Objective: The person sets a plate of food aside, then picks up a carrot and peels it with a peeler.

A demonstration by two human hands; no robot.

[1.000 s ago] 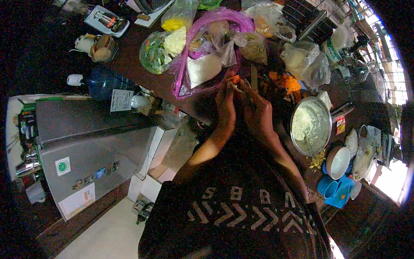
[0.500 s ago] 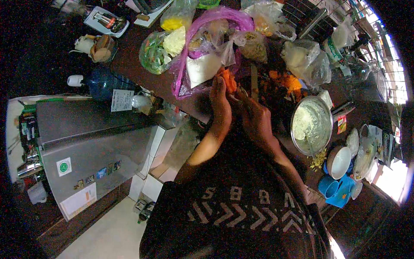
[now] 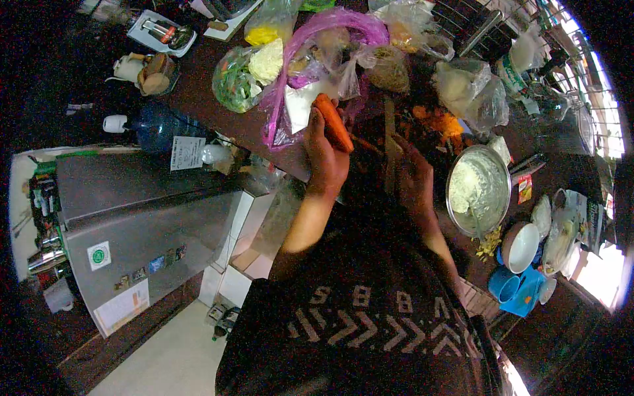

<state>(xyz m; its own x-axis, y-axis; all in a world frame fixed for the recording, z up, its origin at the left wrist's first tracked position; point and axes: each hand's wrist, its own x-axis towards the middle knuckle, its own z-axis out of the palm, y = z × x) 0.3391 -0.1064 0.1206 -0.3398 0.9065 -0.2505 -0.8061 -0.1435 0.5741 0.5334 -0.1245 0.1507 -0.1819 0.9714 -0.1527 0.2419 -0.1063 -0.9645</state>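
Note:
My left hand (image 3: 327, 148) is wrapped round an orange carrot (image 3: 334, 124), which is held tilted above the near edge of the table. To its right is my right hand (image 3: 414, 170), apart from the carrot, with its fingers curled. A thin brownish strip (image 3: 365, 144) shows between the carrot and that hand; what the right hand grips is too dark to name. Behind the carrot a white packet (image 3: 300, 105) sits in a pink plastic bag (image 3: 272, 122). Orange pieces (image 3: 446, 124) lie on the dark table beyond my right hand.
To the right stands a metal bowl (image 3: 472, 214) of pale batter, near a white bowl (image 3: 520, 247) and a blue cup (image 3: 503, 285). Clear bags, one of green vegetables (image 3: 234, 82), line the back. A grey fridge (image 3: 145, 218) is at the left.
My left hand has turned and moved slightly left, so more of the carrot shows. My right hand has drawn away from the carrot to the right.

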